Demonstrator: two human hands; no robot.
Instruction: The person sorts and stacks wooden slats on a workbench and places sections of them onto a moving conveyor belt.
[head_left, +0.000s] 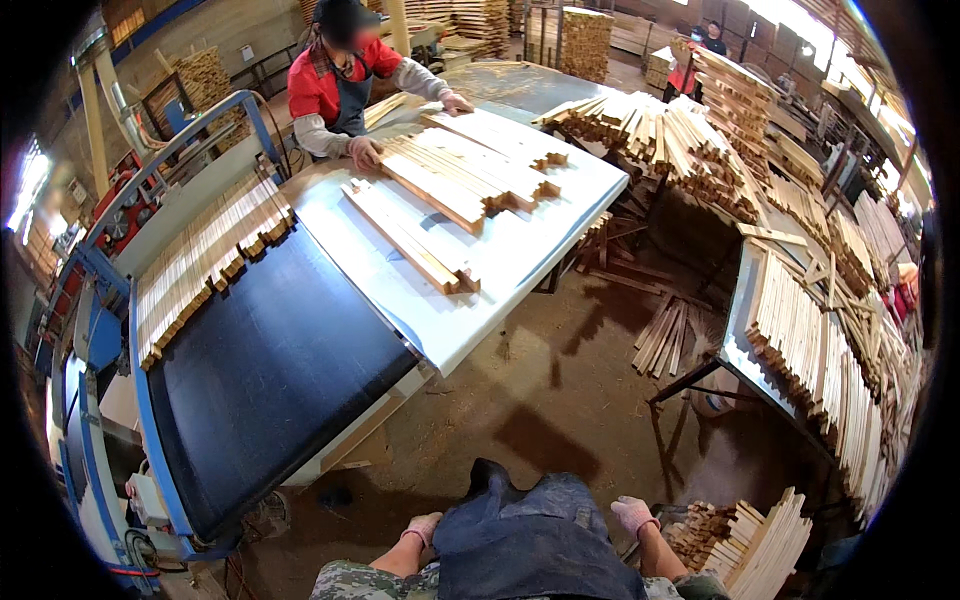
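My left hand [424, 527], in a pale work glove, hangs at my left side against the dark apron [540, 540]. My right hand [634, 514], gloved the same way, hangs apart from the apron on the right, above a low stack of wood strips [765, 545]. I see nothing in either hand, but their fingers are too small and foreshortened to tell whether they are curled. Ahead, several wood strips [450, 180] lie on a pale table [430, 325]. A co-worker in a red top [318, 90] rests gloved hands on them from the far side.
Left of the table runs a black conveyor belt [270, 360] in a blue frame, with a row of wood strips [215, 262] across its far part. A side table [738, 335] at the right carries more strips. Loose offcuts [672, 335] lie on the brown floor [520, 390].
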